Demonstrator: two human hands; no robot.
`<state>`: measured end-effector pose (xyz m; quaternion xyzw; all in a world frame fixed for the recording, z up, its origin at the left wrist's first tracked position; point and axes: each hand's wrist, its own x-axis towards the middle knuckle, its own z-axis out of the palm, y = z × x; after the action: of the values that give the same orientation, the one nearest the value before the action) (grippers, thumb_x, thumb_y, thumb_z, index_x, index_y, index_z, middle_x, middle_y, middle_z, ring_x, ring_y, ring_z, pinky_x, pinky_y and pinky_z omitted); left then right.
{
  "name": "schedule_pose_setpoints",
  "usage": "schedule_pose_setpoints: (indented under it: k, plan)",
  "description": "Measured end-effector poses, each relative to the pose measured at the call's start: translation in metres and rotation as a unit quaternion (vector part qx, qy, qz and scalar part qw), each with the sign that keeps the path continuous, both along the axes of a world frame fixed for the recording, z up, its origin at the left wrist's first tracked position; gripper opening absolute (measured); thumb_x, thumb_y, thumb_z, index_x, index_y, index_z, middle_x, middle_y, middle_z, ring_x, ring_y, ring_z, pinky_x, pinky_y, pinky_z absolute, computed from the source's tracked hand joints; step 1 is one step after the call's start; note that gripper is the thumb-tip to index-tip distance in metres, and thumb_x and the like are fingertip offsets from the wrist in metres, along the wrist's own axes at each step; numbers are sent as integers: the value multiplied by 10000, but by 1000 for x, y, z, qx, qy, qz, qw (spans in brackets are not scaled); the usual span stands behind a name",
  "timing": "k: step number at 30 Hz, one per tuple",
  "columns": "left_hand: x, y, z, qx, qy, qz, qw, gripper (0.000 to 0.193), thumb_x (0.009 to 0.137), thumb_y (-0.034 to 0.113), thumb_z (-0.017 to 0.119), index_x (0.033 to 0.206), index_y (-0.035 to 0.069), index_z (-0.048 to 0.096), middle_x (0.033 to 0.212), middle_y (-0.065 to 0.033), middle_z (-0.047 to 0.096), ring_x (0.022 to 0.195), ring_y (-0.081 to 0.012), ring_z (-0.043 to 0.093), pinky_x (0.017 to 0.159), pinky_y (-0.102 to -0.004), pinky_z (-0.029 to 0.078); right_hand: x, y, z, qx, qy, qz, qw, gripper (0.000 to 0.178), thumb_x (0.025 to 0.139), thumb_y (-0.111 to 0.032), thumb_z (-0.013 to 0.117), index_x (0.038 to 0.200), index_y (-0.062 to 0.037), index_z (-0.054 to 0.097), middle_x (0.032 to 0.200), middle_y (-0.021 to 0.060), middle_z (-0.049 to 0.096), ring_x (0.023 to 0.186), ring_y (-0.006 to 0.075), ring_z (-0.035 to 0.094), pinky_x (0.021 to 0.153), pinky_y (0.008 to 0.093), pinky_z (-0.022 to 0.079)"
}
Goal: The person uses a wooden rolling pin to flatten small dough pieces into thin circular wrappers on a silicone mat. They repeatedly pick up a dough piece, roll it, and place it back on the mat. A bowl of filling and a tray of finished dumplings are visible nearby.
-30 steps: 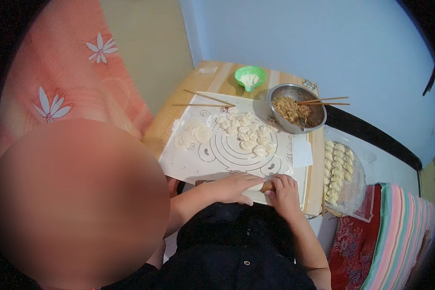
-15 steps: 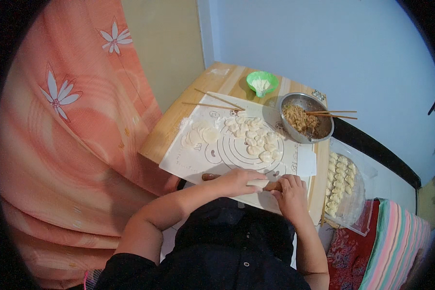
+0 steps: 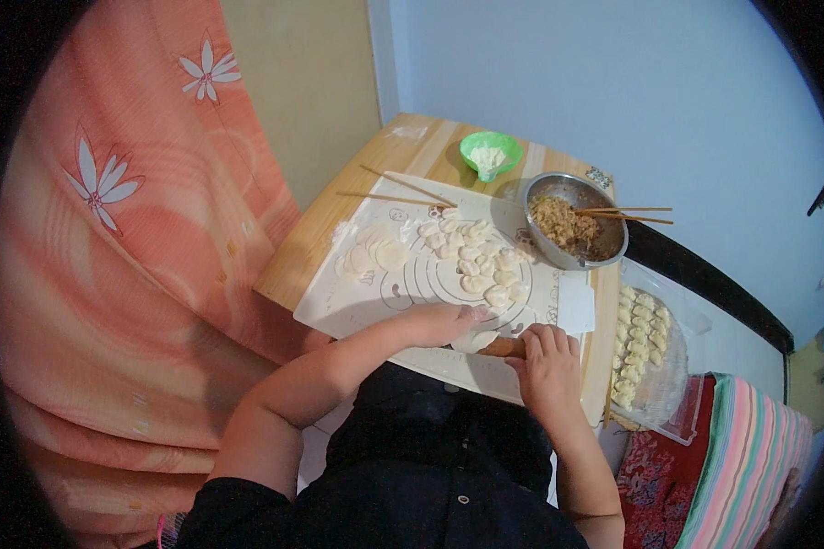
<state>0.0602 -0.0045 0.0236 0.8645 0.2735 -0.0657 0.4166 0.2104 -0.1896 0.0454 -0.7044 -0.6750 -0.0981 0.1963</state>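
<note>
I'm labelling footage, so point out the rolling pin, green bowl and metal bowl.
Rolling pin (image 3: 504, 347), head view: bare brown shaft.
Green bowl (image 3: 513, 152), head view: inner wall.
Metal bowl (image 3: 544, 248), head view: outer wall.

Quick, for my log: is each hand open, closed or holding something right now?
Left hand: at the dough; grip cannot be told.
Right hand: closed, holding the rolling pin.

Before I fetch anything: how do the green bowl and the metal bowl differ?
The green bowl is smaller than the metal bowl. The green bowl contains white powder; the metal bowl, brownish filling. The metal bowl has chopsticks in it; the green bowl has none. Both are open-topped.
</note>
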Motion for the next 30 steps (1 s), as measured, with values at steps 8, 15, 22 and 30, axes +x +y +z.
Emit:
schedule_pose_setpoints:
  k: [8,15,22,30]
  plan:
    - [-5,-8,-13,-204,-226,67,950,399,945,118,610,1329,31,549,1224,-142,634,1088,-183,604,966,-315,463,0,-4,-1,5,19,-13,1000,419,746,-211,754,1079,-15,591,1135,96,587,1065,280,539,872,413,399]
    - [-27,-48,14,-82,-253,55,962,406,924,85,630,1317,18,556,1160,-98,662,1031,-145,617,910,-297,489,11,-4,-31,-88,219,-143,961,293,883,-288,670,931,-2,631,963,144,645,870,329,622,746,435,473]
    - [-55,17,-1,-114,-268,192,937,372,932,126,638,1284,17,585,1169,-83,664,1034,-147,617,898,-297,495,34,-25,-62,-92,634,-165,750,249,899,-250,679,924,-14,602,752,53,608,690,159,595,610,332,496]
    - [-36,133,-11,381,-128,193,895,292,875,152,632,1155,74,655,1193,-106,618,1143,-296,560,988,-413,444,47,-30,-98,-11,595,-155,789,228,757,-7,688,906,-71,527,766,-20,538,677,100,528,619,266,455]
